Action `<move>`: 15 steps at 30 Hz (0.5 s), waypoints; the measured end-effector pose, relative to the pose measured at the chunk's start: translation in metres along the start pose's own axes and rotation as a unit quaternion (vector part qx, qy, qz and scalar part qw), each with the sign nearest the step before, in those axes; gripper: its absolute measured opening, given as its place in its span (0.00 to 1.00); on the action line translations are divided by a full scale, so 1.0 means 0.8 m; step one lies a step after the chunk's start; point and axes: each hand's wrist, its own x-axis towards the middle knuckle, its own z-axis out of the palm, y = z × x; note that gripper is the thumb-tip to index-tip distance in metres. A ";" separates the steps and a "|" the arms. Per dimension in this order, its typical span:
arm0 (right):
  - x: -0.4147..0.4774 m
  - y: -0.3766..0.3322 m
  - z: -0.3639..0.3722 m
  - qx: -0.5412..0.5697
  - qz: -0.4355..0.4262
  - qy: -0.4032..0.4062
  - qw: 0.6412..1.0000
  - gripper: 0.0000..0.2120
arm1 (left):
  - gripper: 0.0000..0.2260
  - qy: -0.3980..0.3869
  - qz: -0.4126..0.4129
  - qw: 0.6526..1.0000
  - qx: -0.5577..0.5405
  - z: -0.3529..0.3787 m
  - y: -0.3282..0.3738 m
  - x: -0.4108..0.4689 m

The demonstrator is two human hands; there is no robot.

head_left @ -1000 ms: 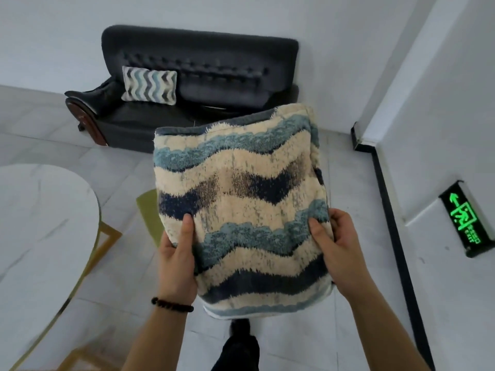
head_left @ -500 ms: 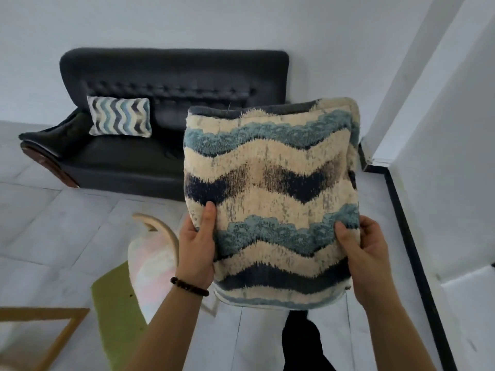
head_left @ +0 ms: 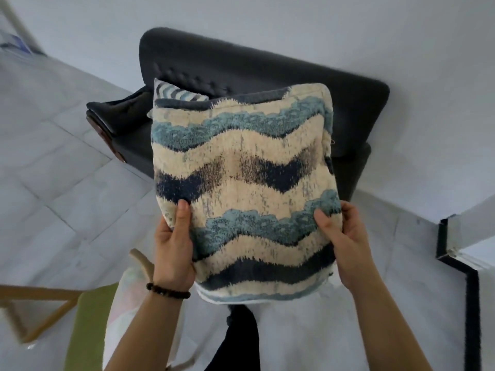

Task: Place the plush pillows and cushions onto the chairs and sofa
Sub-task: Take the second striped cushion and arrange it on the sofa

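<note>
GRIP: wavy cushion [head_left: 241, 183] clasped at lower sides by left hand [head_left: 174, 253] and right hand [head_left: 345, 245] | BEYOND HANDS: sofa [head_left: 267, 68], striped pillow [head_left: 176, 93] | STEP: carry forward, set upright beside pillow, release together.

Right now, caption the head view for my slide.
Left hand and right hand hold a wavy blue-and-cream plush pillow before a dark sofa bearing one chevron cushion.

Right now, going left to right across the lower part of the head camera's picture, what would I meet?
Wooden frame → green seat → pale cushion → left hand → wavy striped pillow → right hand → black skirting board.
</note>
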 end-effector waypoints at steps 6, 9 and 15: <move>0.174 -0.013 0.065 -0.038 0.005 0.007 0.999 0.18 | 0.08 -0.004 -0.009 1.000 0.006 0.053 -0.016 0.192; 0.251 -0.024 0.096 -0.049 -0.010 0.044 0.998 0.16 | 0.12 -0.021 -0.035 0.999 0.023 0.078 -0.021 0.288; 0.371 -0.022 0.156 -0.047 -0.024 0.101 0.993 0.15 | 0.17 -0.084 -0.087 0.986 0.115 0.121 -0.032 0.447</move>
